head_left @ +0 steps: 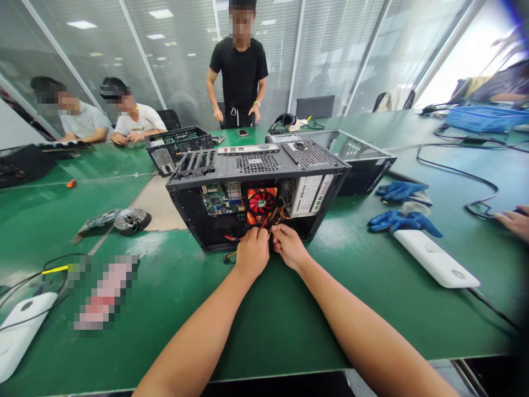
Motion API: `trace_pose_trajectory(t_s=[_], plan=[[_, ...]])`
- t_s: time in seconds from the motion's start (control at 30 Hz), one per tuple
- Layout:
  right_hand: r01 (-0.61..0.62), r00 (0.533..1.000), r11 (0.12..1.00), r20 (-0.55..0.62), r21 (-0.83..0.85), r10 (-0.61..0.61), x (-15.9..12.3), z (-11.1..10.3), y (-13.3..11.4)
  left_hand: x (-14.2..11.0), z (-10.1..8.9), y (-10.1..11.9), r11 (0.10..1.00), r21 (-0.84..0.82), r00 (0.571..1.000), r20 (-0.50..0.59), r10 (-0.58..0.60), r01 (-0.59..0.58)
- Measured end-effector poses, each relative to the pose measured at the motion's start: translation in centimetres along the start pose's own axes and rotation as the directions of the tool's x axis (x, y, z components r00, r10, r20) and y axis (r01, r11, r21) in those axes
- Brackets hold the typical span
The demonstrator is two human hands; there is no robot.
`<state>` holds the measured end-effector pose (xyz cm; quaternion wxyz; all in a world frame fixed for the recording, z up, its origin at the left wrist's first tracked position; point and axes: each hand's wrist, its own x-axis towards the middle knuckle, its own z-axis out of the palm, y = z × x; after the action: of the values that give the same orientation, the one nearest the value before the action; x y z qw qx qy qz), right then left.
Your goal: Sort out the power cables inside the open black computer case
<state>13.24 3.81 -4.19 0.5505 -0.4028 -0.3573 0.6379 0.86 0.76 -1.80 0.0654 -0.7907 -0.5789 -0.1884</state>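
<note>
A black computer case (185,201) stands in front of me with its open side toward me. Inside are a green motherboard (219,199), a red-and-black cooling fan (262,203) and a power supply (312,197) with a white label. Both of my hands are at the case's lower opening, just below the fan. My left hand (253,251) is closed with its fingers curled around thin power cables (230,257), whose loose end sticks out to its left. My right hand (289,245) pinches the same cables close beside it. The fingertips partly hide the cables.
Another case (363,173) lies behind at right, and an opened case (179,144) stands behind at left. Blue gloves (405,220), a white power bank (438,259), a cap (131,219) and a blue basket (487,118) are on the green table (297,331). Several people are around it.
</note>
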Motion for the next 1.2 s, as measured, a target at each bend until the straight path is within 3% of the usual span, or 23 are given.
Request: trace_pose_trajectory(t_s=[0.33,0.67,1.2], plan=[[-0.011,1.0,1.0,0.009,0.003,0.011,-0.04,0.01,-0.14,0.28,0.25,0.03,1.0,0.006,1.0,-0.02,-0.014,0.014],[-0.011,0.999,0.999,0.041,0.03,0.01,0.03,-0.07,0.0,0.49,0.12,0.37,0.997,-0.015,0.996,0.042,-0.077,0.078],[-0.015,0.999,1.0,0.043,0.023,0.014,-0.06,0.06,-0.14,0.32,0.23,0.21,0.998,-0.022,0.997,0.043,-0.062,0.063]])
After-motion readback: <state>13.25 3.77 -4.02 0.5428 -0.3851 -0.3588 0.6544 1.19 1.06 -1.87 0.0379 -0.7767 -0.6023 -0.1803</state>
